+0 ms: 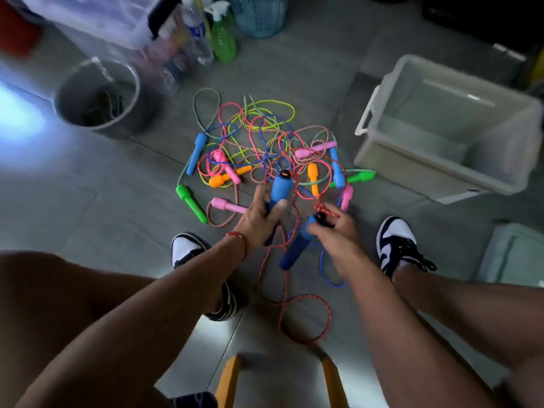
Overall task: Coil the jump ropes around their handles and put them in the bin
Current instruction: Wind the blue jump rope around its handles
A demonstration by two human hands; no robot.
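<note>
Left hand (259, 219) grips blue handle (281, 187), axis toward 12 o'clock; right hand (332, 228) pinches red rope (294, 304) atop second blue handle (297, 248), slanting 7 o'clock; bin (412, 169) at 2 o'clock

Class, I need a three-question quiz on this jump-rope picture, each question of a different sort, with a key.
1. True or false: the pale bin already holds coiled ropes.
2. What does the left hand hold? A. an orange handle B. a blue handle C. a green bottle
3. Fill in: the cord at the right hand, which trails in a loop on the floor, is red-and-____.

Key: 1. false, no ropes show inside it; 2. B; 3. white.
</note>
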